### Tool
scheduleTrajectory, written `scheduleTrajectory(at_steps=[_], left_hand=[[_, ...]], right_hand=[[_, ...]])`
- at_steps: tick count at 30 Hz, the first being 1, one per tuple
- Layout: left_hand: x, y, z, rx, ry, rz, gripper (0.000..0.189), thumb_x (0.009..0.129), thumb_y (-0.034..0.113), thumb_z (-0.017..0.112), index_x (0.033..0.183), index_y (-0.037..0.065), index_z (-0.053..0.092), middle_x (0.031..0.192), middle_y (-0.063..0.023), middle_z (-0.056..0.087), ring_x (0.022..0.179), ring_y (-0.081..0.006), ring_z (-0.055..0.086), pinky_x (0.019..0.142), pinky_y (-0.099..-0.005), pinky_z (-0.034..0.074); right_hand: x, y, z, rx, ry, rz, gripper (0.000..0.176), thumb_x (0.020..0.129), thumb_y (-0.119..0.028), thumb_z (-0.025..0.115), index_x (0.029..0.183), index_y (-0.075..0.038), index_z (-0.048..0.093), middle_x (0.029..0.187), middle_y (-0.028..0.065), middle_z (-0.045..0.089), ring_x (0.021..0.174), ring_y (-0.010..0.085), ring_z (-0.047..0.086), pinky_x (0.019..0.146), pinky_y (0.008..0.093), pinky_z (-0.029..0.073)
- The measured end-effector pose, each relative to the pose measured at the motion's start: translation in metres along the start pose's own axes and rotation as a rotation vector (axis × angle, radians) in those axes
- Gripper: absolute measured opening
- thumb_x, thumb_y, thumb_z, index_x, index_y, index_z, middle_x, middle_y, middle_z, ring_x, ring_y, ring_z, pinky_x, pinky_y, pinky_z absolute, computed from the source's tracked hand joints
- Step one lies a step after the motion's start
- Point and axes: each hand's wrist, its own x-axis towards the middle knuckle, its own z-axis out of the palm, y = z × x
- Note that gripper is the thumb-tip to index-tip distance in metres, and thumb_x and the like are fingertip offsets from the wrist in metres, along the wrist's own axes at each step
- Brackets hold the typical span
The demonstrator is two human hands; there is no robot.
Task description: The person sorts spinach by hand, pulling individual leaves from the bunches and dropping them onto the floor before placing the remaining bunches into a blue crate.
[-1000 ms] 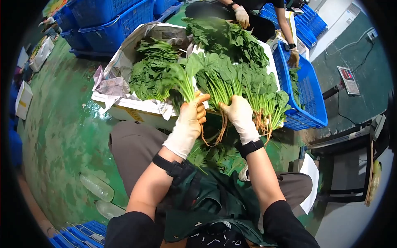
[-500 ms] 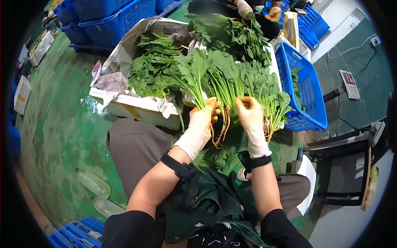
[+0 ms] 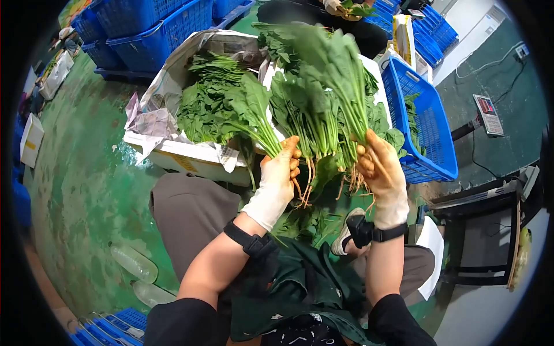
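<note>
My gloved left hand (image 3: 280, 180) is closed round the stems of a spinach bunch (image 3: 258, 115), its leaves pointing up and away. My right hand (image 3: 382, 173), also gloved, grips more spinach (image 3: 346, 75) near the roots and holds it upright; its leaf tips are blurred. Between my hands, loose spinach plants (image 3: 314, 118) lie with pinkish roots hanging over the near edge. Left of them, a white foam box (image 3: 190, 157) lined with paper holds stacked spinach (image 3: 210, 104).
A blue basket (image 3: 430, 124) with some greens stands at the right, beside a scale display (image 3: 488, 115). Blue crates (image 3: 158, 46) are stacked at the back left. Plastic bottles (image 3: 134, 262) lie on the green floor. Another person's gloved hands (image 3: 340, 8) hold greens at the top.
My right hand has closed on spinach and moved right, lifting it upright. My left hand keeps its bunch, nearly in place. The other person's hands now hold greens.
</note>
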Motion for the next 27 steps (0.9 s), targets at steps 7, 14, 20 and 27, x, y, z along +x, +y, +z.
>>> scheduleTrajectory(at_steps=[7,14,20,27], left_hand=[[-0.013,-0.008,0.011,0.099,-0.483,0.050,0.056,0.080,0.027,0.068,0.123,-0.003,0.046,0.105,-0.0108,0.063,0.050,-0.0027,0.040,0.045,-0.0162,0.034],[-0.019,-0.010,0.009,0.255,-0.339,0.046,0.043,0.075,0.015,0.074,0.108,0.001,0.051,0.071,0.0032,0.054,0.050,-0.0036,0.044,0.045,-0.0170,0.035],[-0.013,-0.017,0.004,0.155,-0.456,-0.032,0.034,0.076,0.020,0.072,0.099,0.004,0.052,0.068,0.0031,0.054,0.049,-0.0043,0.045,0.043,-0.0179,0.036],[-0.014,-0.013,0.003,0.143,-0.546,-0.104,0.033,0.080,0.023,0.068,0.104,0.004,0.055,0.079,0.0010,0.057,0.051,-0.0049,0.046,0.046,-0.0177,0.036]], right_hand=[[-0.029,0.052,0.015,-0.220,0.280,-0.214,0.026,0.077,-0.010,0.071,0.094,0.003,0.055,0.075,0.0046,0.062,0.057,0.0056,0.053,0.052,0.0157,0.042],[-0.033,0.085,0.015,-0.289,0.276,-0.180,0.032,0.077,-0.012,0.071,0.099,0.004,0.054,0.084,0.0052,0.060,0.065,0.0046,0.053,0.056,0.0170,0.044],[-0.031,0.081,0.013,-0.321,0.267,-0.194,0.031,0.077,-0.008,0.070,0.101,0.006,0.057,0.087,0.0075,0.063,0.070,0.0084,0.057,0.063,0.0187,0.046],[-0.033,0.085,0.013,-0.209,0.271,-0.152,0.028,0.076,-0.005,0.071,0.098,0.006,0.059,0.084,0.0088,0.064,0.072,0.0111,0.060,0.066,0.0213,0.049]])
